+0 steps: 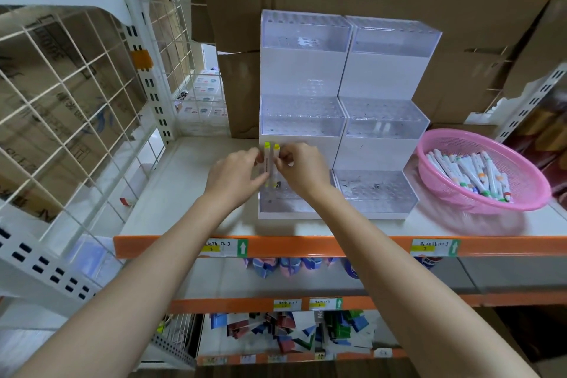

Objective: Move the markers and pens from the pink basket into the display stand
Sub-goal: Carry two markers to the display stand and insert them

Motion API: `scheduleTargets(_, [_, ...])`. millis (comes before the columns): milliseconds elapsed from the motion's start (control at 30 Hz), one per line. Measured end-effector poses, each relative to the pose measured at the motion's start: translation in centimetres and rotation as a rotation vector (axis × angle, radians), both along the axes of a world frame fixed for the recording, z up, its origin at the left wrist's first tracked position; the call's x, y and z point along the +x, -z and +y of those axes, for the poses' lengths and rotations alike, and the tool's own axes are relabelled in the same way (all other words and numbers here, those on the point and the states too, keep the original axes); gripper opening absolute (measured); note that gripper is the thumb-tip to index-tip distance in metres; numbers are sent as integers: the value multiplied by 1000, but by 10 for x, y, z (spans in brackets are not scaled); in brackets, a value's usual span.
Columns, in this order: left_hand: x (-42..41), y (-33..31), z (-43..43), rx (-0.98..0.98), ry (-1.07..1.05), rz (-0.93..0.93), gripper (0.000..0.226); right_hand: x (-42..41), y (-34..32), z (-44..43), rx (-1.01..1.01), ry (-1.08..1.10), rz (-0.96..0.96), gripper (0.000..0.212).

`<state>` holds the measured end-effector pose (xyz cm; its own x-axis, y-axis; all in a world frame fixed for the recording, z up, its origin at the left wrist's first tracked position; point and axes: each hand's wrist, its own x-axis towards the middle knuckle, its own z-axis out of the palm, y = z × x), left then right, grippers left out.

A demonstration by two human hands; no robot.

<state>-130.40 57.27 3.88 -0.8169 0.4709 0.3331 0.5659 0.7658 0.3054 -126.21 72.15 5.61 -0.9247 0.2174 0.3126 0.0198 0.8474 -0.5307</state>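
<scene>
Over the display stand [337, 132], each hand's fingers [260, 159] apparently pinch one upright yellow-capped marker [267, 159].

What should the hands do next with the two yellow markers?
Probably lower them into holes in the bottom tier of the left clear plastic display stand: the left hand and right hand hold two upright yellow-capped markers just above it.

Two hands [236, 176], two yellow-capped markers [267, 159], two tiered display stands [302, 120], one pink basket [521, 169].
</scene>
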Motion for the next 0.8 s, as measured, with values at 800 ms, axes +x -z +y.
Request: scheduleTargets(800, [18,-7,-9,-400,86,37,52,13,-17,-9,52,72,59,10])
